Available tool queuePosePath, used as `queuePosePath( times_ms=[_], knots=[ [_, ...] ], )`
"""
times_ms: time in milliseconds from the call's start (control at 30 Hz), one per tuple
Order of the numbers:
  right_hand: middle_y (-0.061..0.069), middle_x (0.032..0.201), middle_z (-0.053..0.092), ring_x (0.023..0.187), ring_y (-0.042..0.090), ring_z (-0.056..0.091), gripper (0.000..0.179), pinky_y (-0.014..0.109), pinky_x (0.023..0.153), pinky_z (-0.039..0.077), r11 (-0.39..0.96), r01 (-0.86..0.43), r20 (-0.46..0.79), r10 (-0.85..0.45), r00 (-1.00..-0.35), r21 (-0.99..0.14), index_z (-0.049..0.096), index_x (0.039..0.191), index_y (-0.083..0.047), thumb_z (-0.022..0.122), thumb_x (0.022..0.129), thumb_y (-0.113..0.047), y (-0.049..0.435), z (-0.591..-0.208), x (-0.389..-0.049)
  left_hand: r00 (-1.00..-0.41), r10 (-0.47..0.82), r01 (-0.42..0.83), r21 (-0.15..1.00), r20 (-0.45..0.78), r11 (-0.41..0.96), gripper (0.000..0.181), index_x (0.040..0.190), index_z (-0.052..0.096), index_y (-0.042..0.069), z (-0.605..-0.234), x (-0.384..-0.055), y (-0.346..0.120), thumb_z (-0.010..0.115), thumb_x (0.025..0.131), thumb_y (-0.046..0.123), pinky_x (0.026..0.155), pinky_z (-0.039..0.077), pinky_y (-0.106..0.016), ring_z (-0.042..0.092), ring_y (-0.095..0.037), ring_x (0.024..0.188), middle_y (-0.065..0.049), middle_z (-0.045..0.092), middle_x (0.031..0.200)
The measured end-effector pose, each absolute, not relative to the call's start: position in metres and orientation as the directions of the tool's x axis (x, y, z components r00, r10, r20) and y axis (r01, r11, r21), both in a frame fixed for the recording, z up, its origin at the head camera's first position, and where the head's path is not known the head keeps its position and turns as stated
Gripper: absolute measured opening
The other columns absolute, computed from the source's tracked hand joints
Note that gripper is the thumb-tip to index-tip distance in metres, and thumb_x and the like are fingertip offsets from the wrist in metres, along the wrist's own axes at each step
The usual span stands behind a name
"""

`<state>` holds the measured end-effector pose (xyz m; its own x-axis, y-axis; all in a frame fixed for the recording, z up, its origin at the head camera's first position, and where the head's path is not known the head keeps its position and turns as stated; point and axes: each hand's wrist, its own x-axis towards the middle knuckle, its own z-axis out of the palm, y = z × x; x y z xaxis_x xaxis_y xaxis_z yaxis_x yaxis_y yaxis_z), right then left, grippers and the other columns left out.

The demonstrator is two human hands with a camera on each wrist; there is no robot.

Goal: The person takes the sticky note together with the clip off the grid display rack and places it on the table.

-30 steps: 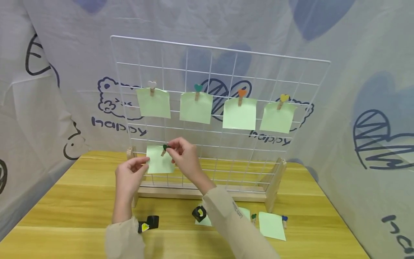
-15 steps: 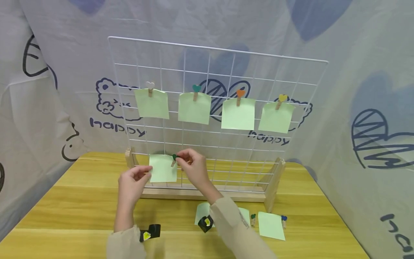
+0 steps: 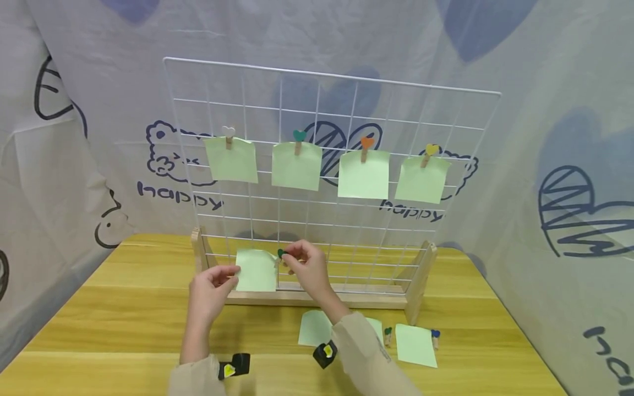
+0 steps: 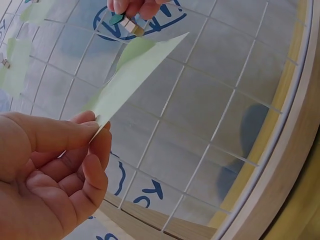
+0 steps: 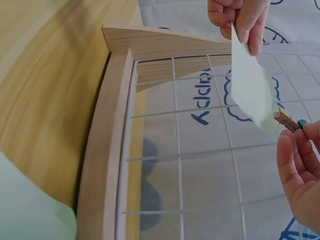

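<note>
My left hand pinches the left edge of a pale green paper note between thumb and fingers, in front of the lower left of a white wire grid. My right hand pinches a small wooden clothespin by its dark green heart end. In the right wrist view the clothespin's tip lies close to the note's free edge; whether they touch, I cannot tell. The left wrist view shows the note bent along its far side and the clothespin just beyond it.
Several green notes hang across the grid from heart clothespins. The grid stands in a wooden base. On the table lie more notes, a green-heart clothespin and a blue-heart one.
Both hands, with the note and clothespin, have moved down and to the right along the grid. The clothespin, earlier over the note's upper right corner, is now at its right edge.
</note>
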<state>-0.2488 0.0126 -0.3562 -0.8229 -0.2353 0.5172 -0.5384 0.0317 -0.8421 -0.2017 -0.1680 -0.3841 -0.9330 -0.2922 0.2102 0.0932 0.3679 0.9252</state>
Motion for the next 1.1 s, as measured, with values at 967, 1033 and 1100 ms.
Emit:
queuePosePath(
  times_ms=[967,1033,1100],
  knots=[
    [0.028,0.078,0.058,0.07,0.045,0.057,0.011,0.047,0.056,0.048,0.057,-0.357,0.334,-0.243,-0.911,-0.932,0.053,0.088,0.017,0.056,0.078,0.013,0.029,-0.398,-0.246,-0.957,-0.209,0.104,0.91,0.201,0.402,0.014,0.09,0.065,-0.007,-0.418,-0.201,-0.166,0.061,0.077,-0.009,0.062,0.044,-0.021,0.053,-0.02,0.077,-0.016,0.058,0.094],
    [0.027,0.078,0.058,0.068,0.043,0.057,0.011,0.043,0.054,0.05,0.063,-0.341,0.317,-0.244,-0.917,-0.938,0.053,0.088,0.017,0.057,0.078,0.012,0.03,-0.402,-0.248,-0.961,-0.205,0.089,0.909,0.186,0.408,0.014,0.09,0.065,-0.006,-0.42,-0.201,-0.166,0.061,0.077,-0.008,0.062,0.044,-0.022,0.053,-0.021,0.077,-0.016,0.057,0.094],
    [0.025,0.077,0.059,0.067,0.041,0.058,0.011,0.037,0.051,0.051,0.078,-0.322,0.295,-0.246,-0.923,-0.943,0.054,0.088,0.016,0.058,0.078,0.011,0.032,-0.411,-0.253,-0.965,-0.197,0.079,0.907,0.174,0.414,0.014,0.09,0.065,-0.007,-0.422,-0.202,-0.166,0.061,0.077,-0.008,0.062,0.044,-0.023,0.053,-0.021,0.077,-0.015,0.057,0.093]
  ],
)
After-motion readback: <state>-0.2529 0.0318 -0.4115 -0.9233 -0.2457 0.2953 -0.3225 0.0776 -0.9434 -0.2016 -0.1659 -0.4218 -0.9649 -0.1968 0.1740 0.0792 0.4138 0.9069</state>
